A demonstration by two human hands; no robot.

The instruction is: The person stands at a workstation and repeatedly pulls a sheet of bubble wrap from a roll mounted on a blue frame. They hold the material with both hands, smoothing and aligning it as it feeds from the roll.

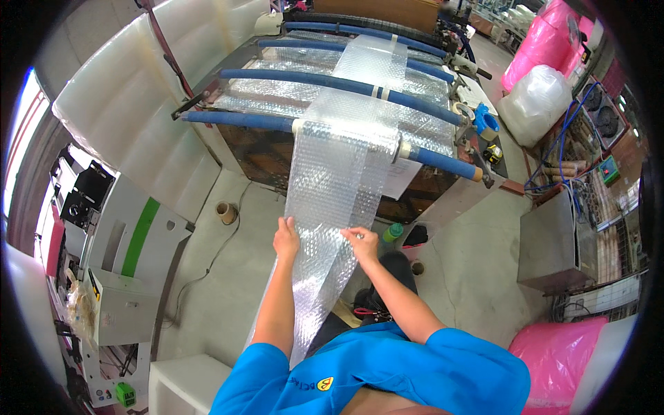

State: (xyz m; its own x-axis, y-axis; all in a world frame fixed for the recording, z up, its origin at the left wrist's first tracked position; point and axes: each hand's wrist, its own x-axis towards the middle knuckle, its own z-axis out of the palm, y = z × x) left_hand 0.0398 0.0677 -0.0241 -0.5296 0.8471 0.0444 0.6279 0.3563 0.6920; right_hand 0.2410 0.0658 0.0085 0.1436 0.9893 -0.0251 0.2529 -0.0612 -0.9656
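Note:
A long strip of clear bubble wrap (325, 187) comes over the front roller of a machine and hangs down toward my body. My left hand (286, 238) is closed on the strip's left edge, thumb up along it. Across from it, my right hand (362, 245) pinches the wrap near its right side between thumb and fingers. Between my hands the wrap is stretched fairly flat, with a lengthwise fold line on its right part. Its lower end runs past my left forearm and goes out of sight by my body.
Blue rollers (332, 79) span the machine, with more wrap beneath. A blue tape dispenser (486, 123) lies on its right side. A green bottle (393, 232) and cardboard tubes (225, 213) stand on the floor. A grey metal cabinet (553, 242) is at right, a white-and-green machine (131, 242) at left.

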